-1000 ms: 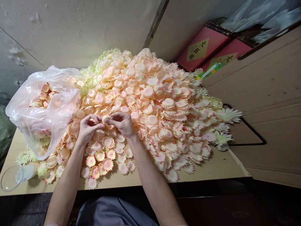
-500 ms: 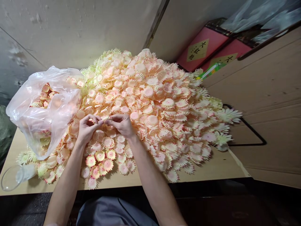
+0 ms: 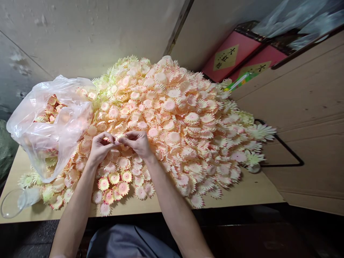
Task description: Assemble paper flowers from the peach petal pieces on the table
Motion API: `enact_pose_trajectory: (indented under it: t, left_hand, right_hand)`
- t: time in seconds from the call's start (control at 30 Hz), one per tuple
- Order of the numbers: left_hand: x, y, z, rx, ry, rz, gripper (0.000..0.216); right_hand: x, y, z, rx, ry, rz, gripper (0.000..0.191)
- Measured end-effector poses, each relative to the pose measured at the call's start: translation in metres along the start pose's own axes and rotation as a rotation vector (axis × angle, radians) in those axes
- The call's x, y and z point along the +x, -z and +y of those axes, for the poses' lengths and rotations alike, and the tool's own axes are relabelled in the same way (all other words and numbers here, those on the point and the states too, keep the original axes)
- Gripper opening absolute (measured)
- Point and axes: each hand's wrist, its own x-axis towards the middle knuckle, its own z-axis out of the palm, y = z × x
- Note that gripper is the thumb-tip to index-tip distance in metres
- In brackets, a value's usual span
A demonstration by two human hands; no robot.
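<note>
My left hand (image 3: 101,146) and my right hand (image 3: 137,143) meet over the near part of a big heap of artificial flower heads (image 3: 169,105). Both are closed in a pinch, fingertips almost touching. A small cream flower head (image 3: 120,136) shows between them, partly covered by the fingers. The heap's pieces are pale pink and cream with frilled, red-tipped petals. Below my wrists, several yellow flower heads with pink centres (image 3: 114,178) lie flat near the table's front edge.
A translucent plastic bag (image 3: 68,98) with more flower heads lies at the left. A clear cup (image 3: 13,203) rests on its side at the table's (image 3: 249,195) front left. Cardboard (image 3: 301,132) stands at the right, with red boxes (image 3: 231,53) behind and a wall at the back.
The fingertips of both hands have shifted very slightly around the small flower head. The heap, bag and cup look the same.
</note>
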Motion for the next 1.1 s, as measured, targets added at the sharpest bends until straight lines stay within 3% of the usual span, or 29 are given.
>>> enact_pose_trajectory:
  t: [0.23,0.37,0.7,0.83,0.93,1.1]
  left_hand:
    - [-0.001,-0.002,0.001,0.038,-0.121,0.137,0.032]
    - [-0.001,-0.001,0.001,0.011,-0.157,0.110,0.030]
    - [0.001,-0.002,0.001,0.004,-0.202,0.105,0.029]
    - [0.001,-0.002,0.002,0.007,-0.193,0.086,0.030]
    - [0.001,-0.002,0.002,0.024,-0.172,0.083,0.032]
    - [0.001,-0.002,0.001,-0.001,-0.116,0.074,0.031]
  right_hand:
    - [0.002,0.006,0.001,-0.049,0.095,0.029,0.029]
    - [0.001,0.007,-0.002,-0.040,0.102,-0.024,0.036]
    - [0.005,0.002,0.001,-0.059,0.092,0.124,0.048]
    - [0.004,0.004,0.002,-0.076,0.088,0.031,0.032]
    - [0.003,0.004,0.005,-0.070,0.089,0.077,0.023]
    - [0.003,0.003,0.009,-0.043,0.079,0.152,0.027]
